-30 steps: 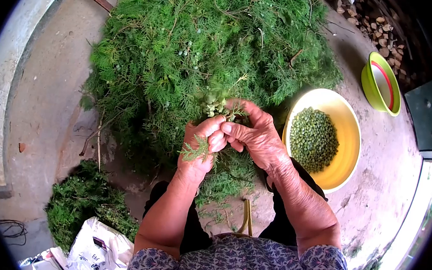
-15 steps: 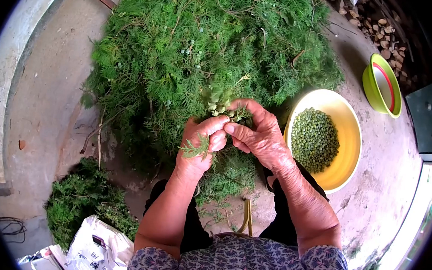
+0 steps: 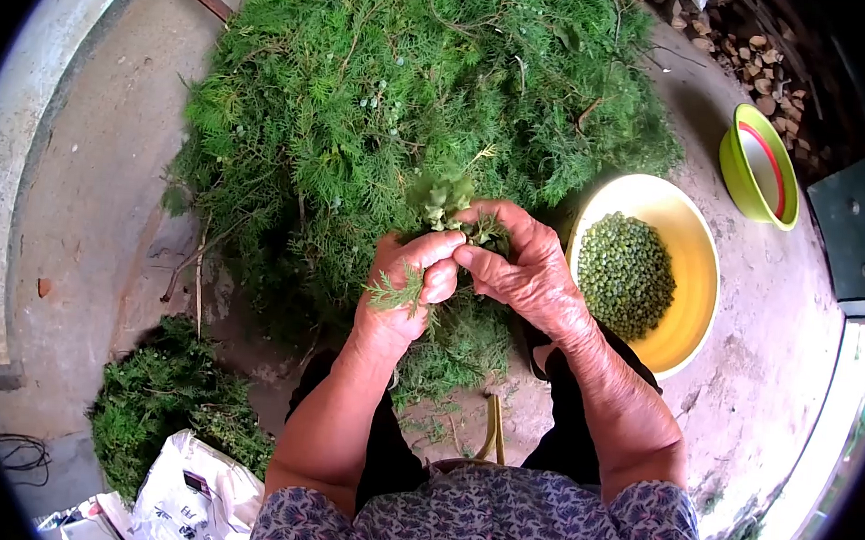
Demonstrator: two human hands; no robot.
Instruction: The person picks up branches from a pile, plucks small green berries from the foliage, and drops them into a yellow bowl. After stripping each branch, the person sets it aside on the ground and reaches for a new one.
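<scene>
My left hand (image 3: 407, 278) is closed around a green sprig (image 3: 442, 202) whose pale green cones stick up above the fingers, with a leafy tip hanging below the thumb. Against it, my right hand (image 3: 531, 272) pinches at the base of the cones, thumb and fingers bent inward; part of the cluster may lie inside the fingers, which hide it. Both hands are in front of a large heap of green branches (image 3: 364, 95). Right of my right hand stands a yellow basin (image 3: 692, 318) holding many round green cones (image 3: 623, 273).
A smaller lime-green basin (image 3: 740, 181) stands tilted at the upper right, near a pile of cut wood (image 3: 758, 67). At the lower left are a small heap of branches (image 3: 157, 401) and a white bag (image 3: 185, 504). A dark cable (image 3: 26, 457) lies beyond.
My right hand's fingers have shifted slightly at the cluster, and the lower fingers are tucked in more. The basins appear slightly further left in the view.
</scene>
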